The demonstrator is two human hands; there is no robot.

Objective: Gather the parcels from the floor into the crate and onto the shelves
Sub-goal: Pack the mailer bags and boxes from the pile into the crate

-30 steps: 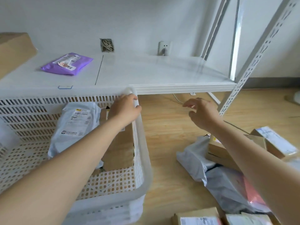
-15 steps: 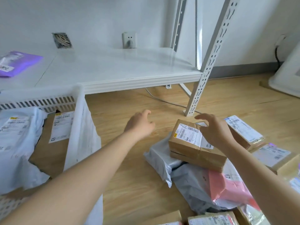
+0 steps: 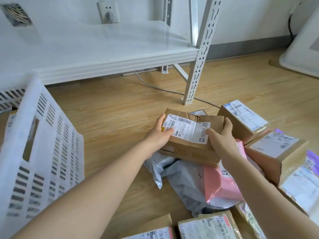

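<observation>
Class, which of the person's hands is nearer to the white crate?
Left. The left hand grips the brown box's end facing the white crate; the right hand grips the far end.

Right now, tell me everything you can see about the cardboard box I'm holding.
The brown cardboard box is creased and taped, with a white barcode label across its top. It sits level on a second brown parcel over grey and pink mailer bags. The left hand grips its left end, the right hand its right end.

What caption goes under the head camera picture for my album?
Both hands, left hand and right hand, grip a brown box over floor parcels, beside the white crate.
</observation>
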